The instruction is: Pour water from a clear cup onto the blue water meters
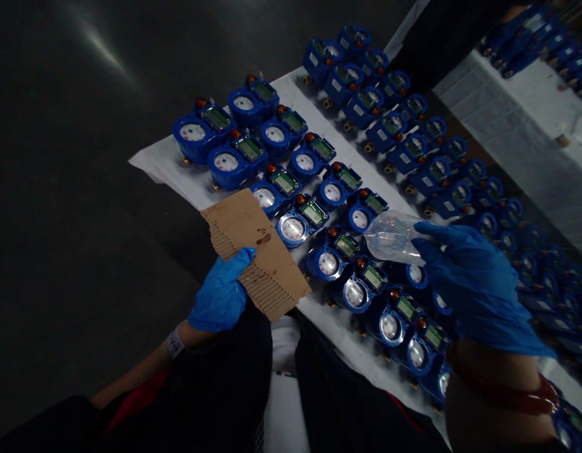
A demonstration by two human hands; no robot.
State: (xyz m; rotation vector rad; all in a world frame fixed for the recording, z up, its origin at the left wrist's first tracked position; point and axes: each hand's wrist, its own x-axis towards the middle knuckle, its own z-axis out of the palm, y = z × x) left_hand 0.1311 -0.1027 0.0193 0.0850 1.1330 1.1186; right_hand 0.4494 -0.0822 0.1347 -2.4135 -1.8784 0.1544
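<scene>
My left hand (219, 292), in a blue glove, is closed round the near edge of a stack of brown cardboard sheets (257, 248), held beside the table's edge. My right hand (474, 283), also blue-gloved, grips a clear plastic bottle (392, 236) lying sideways, its end pointing left over the rows of blue water meters (333, 189). Each meter has a round white dial and a small green display. The bottle hovers just above the meters in the middle rows.
The meters stand in long rows on a table covered with white sheeting (168, 167), running from near right to far top. A second white surface with more blue meters (545, 50) lies at the top right. Dark floor (83, 189) fills the left.
</scene>
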